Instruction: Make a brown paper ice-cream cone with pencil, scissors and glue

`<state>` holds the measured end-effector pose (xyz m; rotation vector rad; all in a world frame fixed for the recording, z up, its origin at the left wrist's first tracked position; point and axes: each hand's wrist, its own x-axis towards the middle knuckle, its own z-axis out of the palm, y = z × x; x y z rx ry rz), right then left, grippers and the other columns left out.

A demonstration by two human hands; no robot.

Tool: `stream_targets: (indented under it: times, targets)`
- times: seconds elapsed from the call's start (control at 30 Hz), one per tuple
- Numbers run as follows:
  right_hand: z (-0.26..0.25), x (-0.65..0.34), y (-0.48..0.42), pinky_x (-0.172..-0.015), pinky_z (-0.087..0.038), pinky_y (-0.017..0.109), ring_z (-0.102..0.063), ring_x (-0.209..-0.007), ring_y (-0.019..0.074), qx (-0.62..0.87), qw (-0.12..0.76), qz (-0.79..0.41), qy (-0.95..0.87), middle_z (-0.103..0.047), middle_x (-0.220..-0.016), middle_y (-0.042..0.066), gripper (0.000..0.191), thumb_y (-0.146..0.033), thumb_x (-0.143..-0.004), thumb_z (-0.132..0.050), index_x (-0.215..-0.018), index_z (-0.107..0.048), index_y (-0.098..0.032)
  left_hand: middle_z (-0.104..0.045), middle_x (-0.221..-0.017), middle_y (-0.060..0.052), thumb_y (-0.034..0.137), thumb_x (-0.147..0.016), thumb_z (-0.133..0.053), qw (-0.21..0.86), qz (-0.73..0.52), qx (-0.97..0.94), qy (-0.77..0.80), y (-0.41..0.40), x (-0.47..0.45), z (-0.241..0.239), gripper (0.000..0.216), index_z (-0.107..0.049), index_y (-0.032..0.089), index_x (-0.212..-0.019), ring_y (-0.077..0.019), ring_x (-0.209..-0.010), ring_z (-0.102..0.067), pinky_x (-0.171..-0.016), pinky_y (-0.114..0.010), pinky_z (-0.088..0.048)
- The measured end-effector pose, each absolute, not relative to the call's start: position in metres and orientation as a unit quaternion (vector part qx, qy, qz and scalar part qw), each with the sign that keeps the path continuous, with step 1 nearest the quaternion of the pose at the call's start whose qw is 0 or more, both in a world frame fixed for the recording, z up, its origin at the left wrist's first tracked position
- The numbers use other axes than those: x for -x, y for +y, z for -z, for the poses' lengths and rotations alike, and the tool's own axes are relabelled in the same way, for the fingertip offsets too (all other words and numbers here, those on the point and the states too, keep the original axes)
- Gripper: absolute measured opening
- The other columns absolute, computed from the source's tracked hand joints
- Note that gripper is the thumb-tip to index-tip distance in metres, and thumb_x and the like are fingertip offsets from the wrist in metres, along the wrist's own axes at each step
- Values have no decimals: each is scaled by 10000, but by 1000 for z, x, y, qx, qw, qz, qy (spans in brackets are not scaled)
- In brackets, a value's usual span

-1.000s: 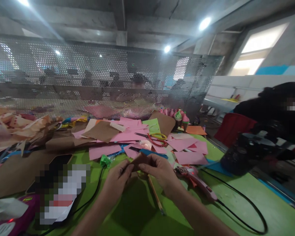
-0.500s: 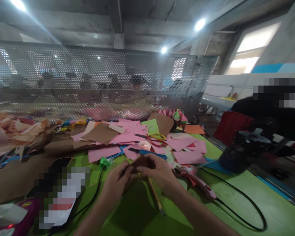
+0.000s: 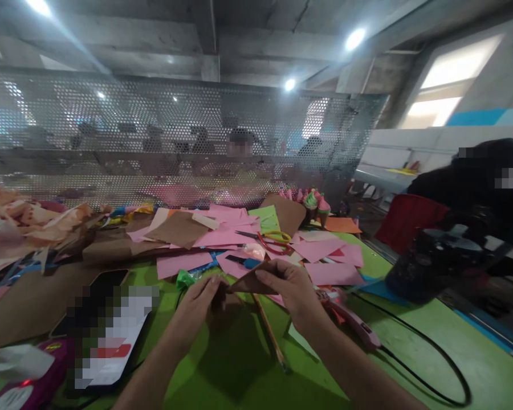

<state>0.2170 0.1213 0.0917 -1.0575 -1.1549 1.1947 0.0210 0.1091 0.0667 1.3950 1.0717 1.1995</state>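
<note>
brown paper (image 3: 248, 282) between both hands (image 3: 297, 291), swirls (image 3: 310, 199) in cones (image 3: 323, 218) beyond

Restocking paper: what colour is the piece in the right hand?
The paper is brown, best seen in the head view.

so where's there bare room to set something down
The smooth green tabletop is bare between the left forearm and the yellow wooden pencil, and inside the loop of thin black cable at right. The far side is crowded with flat pink paper sheets; the left, with flat brown paper and a black phone.
</note>
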Motion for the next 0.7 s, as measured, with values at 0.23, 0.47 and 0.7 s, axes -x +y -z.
stream_targets:
  times: [0.23, 0.47, 0.7]
  targets:
    - [-95, -218, 121, -750, -536, 364, -677, -684, 201, 439, 557, -517, -480, -722, -695, 17, 282, -377, -583, -864, -724, -726, -176, -634, -725, -5, 505, -863, -583, 504, -497, -581, 403, 111, -23, -67, 335, -674, 195, -777, -178, -713, -555, -665, -263, -422]
    - [-96, -213, 115, -713, -538, 325, -667, -653, 175, 430, 553, -537, -469, -713, -678, 16, 271, -359, -587, -875, -697, -721, -166, -637, -634, 12, 424, -723, -752, 578, -519, -514, 365, 108, -33, -66, 266, -657, 177, -720, -129, -599, -534, -584, -219, -405]
    - [-98, -214, 115, -768, -552, 359, -700, -707, 209, 414, 558, -554, -459, -738, -732, 48, 300, -385, -604, -868, -747, -726, -163, -645, -646, 1, 437, -728, -765, 595, -525, -494, 357, 108, -29, -68, 287, -672, 166, -717, -120, -593, -541, -570, -204, -410]
